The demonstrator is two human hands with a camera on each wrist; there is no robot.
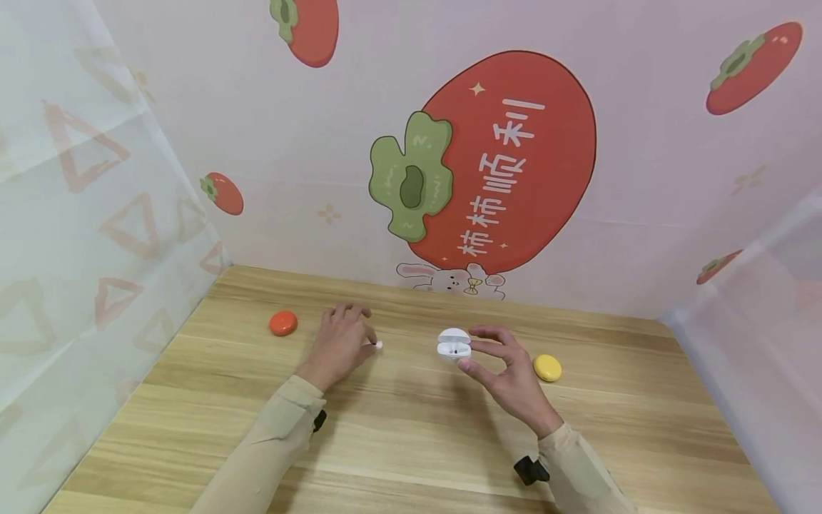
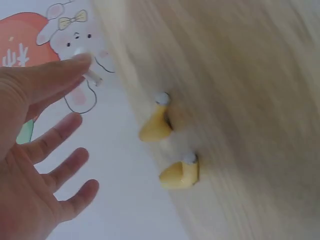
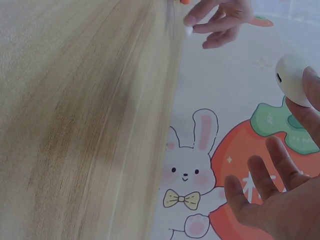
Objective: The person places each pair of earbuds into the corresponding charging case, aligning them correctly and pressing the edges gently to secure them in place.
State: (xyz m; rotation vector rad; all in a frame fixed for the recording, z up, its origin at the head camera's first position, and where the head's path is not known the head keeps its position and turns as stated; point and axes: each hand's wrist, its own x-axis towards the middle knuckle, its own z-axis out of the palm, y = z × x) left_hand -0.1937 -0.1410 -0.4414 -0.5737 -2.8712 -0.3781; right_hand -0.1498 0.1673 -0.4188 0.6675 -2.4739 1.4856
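We see the small white earbud at the fingertips of the left hand: it is pinched between thumb and forefinger, while the other fingers stand apart. The right hand is clamped on the white case with thumb and fingers, and holds it up over the table. The earbud is to the left of this case, well apart from it.

The white case is open, its lid raised, and we notice small dark marks in its interior – we cannot tell if an earbud sits there. The yellow round case lies just beside the right hand, and the red round case lies to the left of the left hand. Both look closed, so their content is hidden to us.

The left wrist view shows us two yellow earbuds with grey tips, near each other on the table by the wall – in the head view we do not find them. The right wrist view shows only the outer shell of the white case, with one dark slot.
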